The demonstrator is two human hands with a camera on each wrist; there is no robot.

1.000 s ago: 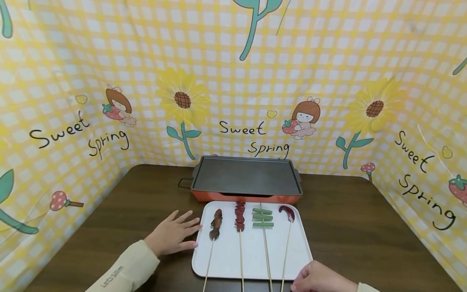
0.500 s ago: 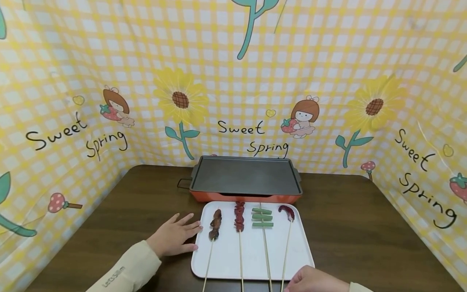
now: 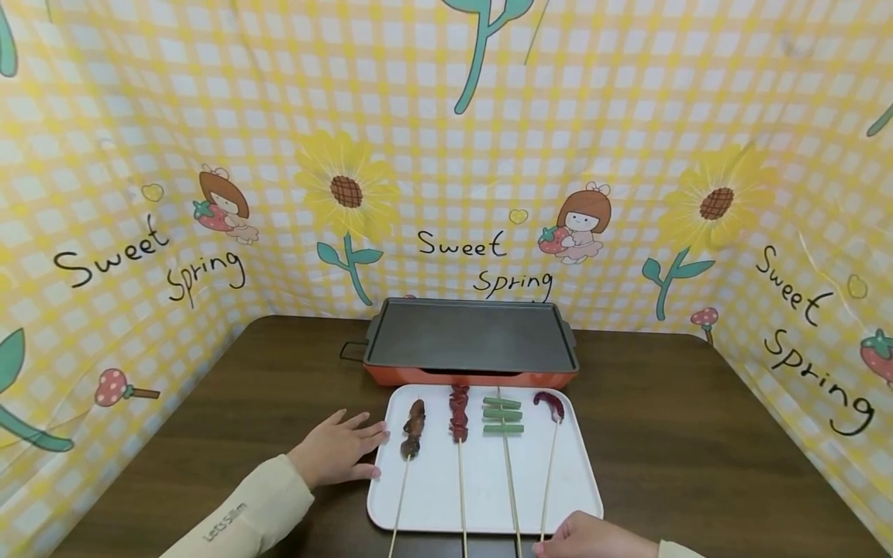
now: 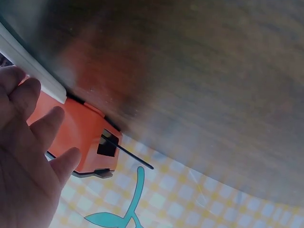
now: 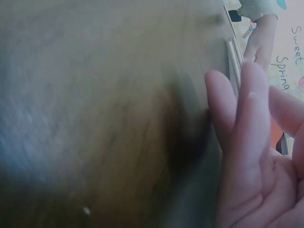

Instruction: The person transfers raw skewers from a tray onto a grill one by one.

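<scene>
A white tray (image 3: pixel 418 508) carries several skewers. From left to right they hold brown pieces (image 3: pixel 415 428), red folded pieces (image 3: pixel 458 415), green stalks (image 3: pixel 502 416) and a dark red curled piece (image 3: pixel 549 404). Fingers spread, my left hand (image 3: pixel 338 449) lies at the tray's left edge, fingertips on or beside the rim. At the near right corner, my right hand (image 3: pixel 593 536) pinches the rightmost skewer's stick low down; its fingertips cover the stick's end. The right wrist view shows the right hand (image 5: pixel 256 156) with some fingers fairly straight; the pinch is hidden there.
Directly behind the tray stands an orange electric griddle (image 3: pixel 474 333) with a dark flat plate and a wire handle (image 3: pixel 353 351) at its left. Checked cloth (image 3: pixel 446 170) surrounds the brown wooden table (image 3: pixel 670 418) on the back and both sides.
My right hand has moved left along the tray's near edge to the rightmost skewer's stick. The left hand has barely shifted. Tray and skewers look unmoved.
</scene>
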